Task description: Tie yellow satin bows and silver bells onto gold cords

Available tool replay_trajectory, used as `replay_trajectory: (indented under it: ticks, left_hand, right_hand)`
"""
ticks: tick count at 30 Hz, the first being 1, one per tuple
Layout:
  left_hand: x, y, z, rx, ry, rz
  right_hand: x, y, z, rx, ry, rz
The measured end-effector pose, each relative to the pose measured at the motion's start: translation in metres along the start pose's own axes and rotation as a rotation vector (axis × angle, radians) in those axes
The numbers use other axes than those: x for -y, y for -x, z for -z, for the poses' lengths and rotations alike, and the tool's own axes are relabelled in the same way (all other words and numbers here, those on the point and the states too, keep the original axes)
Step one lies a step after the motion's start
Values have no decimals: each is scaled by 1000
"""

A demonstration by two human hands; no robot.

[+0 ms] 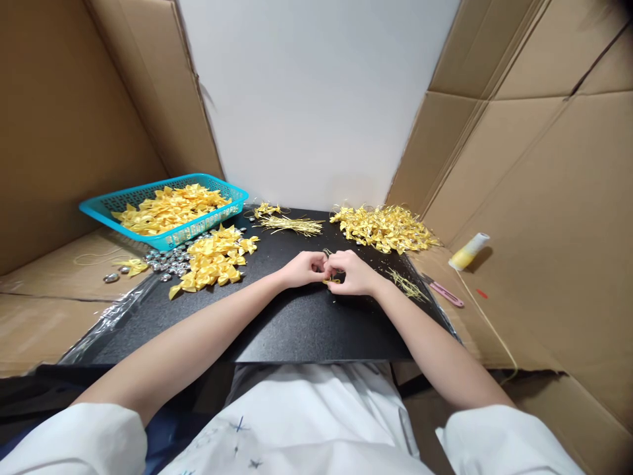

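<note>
My left hand (305, 269) and my right hand (352, 272) meet above the middle of a black work surface (316, 330), fingertips pinched together. Between them is a small yellow ribbon bow (331, 282), mostly covered by the fingers. A thin strand (327, 251) shows just above the fingertips. Behind the hands lies a bundle of cut gold cords (294, 226). A pile of yellow bows (215, 260) is left of my left hand. Another heap of bows with cords attached (383, 227) sits behind my right hand.
A turquoise basket (168, 239) of yellow bows stands at the back left, with silver metal pieces (171, 262) beside it. On the right are loose cord ends (408, 285), a pink-handled cutter (445, 293) and a thread spool (469, 252). Cardboard walls (558, 198) flank the surface.
</note>
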State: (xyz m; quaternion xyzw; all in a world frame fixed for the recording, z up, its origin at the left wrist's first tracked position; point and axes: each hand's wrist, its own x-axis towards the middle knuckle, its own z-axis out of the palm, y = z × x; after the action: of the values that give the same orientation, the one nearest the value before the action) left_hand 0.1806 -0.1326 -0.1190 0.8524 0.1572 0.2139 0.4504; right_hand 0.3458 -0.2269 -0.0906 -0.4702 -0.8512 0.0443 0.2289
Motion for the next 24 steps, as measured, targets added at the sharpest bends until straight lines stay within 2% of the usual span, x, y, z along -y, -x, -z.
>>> replay_trajectory:
  ticks: [5, 11, 18, 24]
  left_hand:
    - [1, 0, 0, -30, -6, -4]
    - [-1, 0, 0, -12, 30, 2]
    - [-3, 0, -1, -17, 49, 9]
    - [-2, -1, 0, -27, 16, -1]
  right_hand:
    - [6, -1, 6, 61, 119, 34]
    - [3, -2, 4, 46, 192, 54]
    - [3, -2, 7, 7, 225, 91]
    - [7, -2, 9, 63, 195, 35]
